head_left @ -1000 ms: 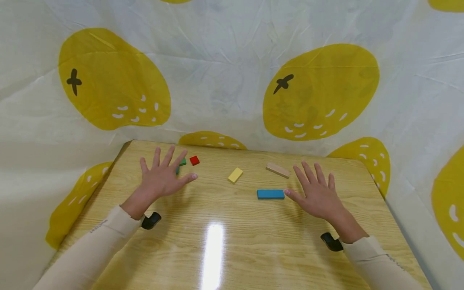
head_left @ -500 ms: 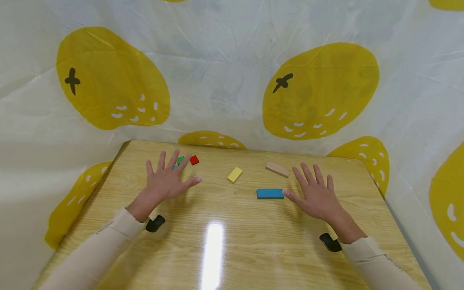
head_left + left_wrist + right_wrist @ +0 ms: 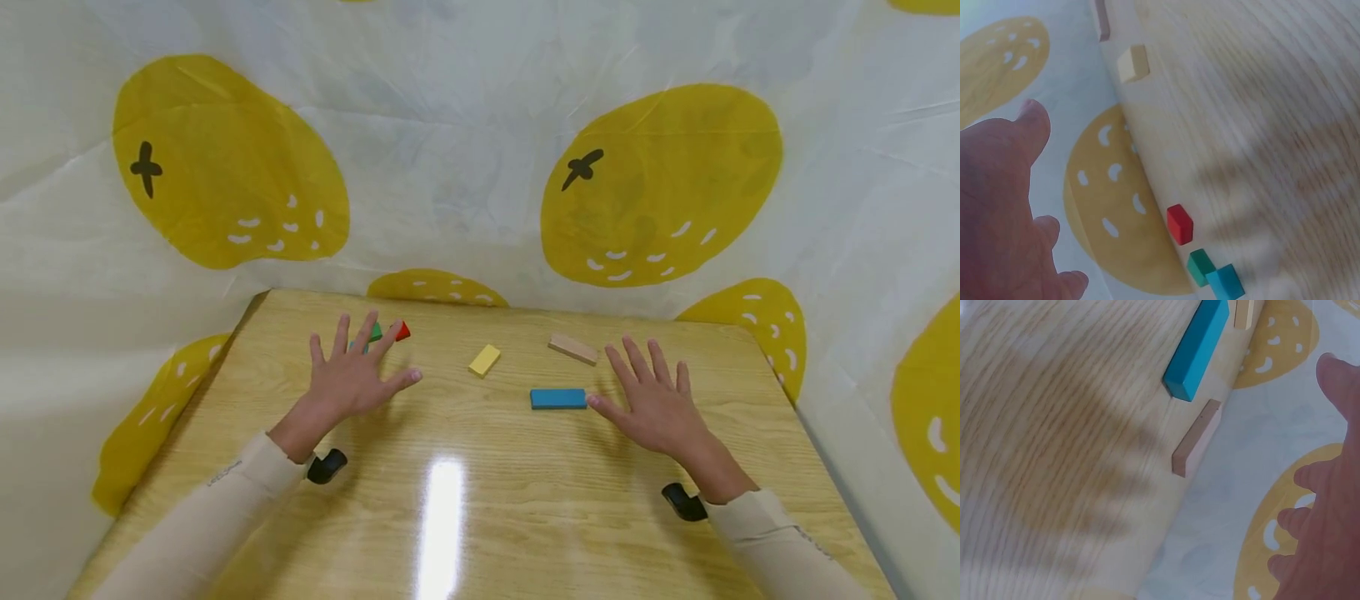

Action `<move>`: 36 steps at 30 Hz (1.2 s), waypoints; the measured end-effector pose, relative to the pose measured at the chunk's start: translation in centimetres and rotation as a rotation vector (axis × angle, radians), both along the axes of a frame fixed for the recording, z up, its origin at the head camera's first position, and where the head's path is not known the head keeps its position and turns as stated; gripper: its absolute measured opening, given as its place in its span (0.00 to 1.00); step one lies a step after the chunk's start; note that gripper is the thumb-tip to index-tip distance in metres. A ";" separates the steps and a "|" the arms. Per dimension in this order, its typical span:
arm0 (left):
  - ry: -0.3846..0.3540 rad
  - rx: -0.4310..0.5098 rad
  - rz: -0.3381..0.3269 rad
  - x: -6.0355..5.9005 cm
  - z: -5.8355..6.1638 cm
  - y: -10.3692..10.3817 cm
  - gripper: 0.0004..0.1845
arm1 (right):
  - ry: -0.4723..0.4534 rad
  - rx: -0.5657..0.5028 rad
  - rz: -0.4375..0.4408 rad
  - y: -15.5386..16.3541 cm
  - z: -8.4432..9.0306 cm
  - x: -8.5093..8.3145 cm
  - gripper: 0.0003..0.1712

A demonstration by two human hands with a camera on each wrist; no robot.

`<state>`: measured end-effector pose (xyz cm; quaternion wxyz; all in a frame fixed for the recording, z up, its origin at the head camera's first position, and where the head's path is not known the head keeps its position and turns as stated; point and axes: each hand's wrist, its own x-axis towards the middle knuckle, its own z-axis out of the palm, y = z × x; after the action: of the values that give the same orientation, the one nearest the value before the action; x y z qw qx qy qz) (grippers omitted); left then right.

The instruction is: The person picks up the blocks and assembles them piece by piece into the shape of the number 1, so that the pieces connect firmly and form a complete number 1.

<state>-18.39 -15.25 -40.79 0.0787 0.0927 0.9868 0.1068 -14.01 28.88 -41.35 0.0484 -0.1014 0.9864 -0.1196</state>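
My left hand (image 3: 347, 385) hovers over the far left of the table with its fingers spread, holding nothing. Beyond its fingertips lie a red block (image 3: 1180, 224), a green block (image 3: 1200, 267) and a small blue block (image 3: 1226, 283), partly hidden by the fingers in the head view. My right hand (image 3: 660, 410) is likewise spread and holds nothing. Its thumb tip overlaps the right end of a long blue block (image 3: 558, 399) in the head view. Left of its fingers lies a plain wooden block (image 3: 573, 348). Between the hands is a yellow block (image 3: 484, 361).
The wood-grain table (image 3: 525, 500) carries a bright light reflection near its front. A white curtain (image 3: 450, 167) with yellow fruit prints hangs along the back and sides. A dark wrist mount (image 3: 327, 467) shows under the left wrist, another (image 3: 684, 502) under the right.
My left hand has drifted slightly to the right, its fingers now overlapping the red block in the head view. The right hand and the blocks stay put.
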 end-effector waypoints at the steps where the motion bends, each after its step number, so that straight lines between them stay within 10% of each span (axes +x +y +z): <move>1: 0.002 -0.001 0.000 0.1 -0.1 0.0 0.51 | -0.003 -0.001 0.000 0.0 -0.1 0.0 0.53; 36: 0.040 -0.005 -0.011 1.2 -2.7 1.8 0.50 | 0.021 0.006 -0.011 0.5 -2.5 0.3 0.52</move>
<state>-17.18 -13.48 -43.46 0.0600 0.0999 0.9879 0.1020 -13.67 29.35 -43.80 0.0376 -0.0972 0.9878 -0.1156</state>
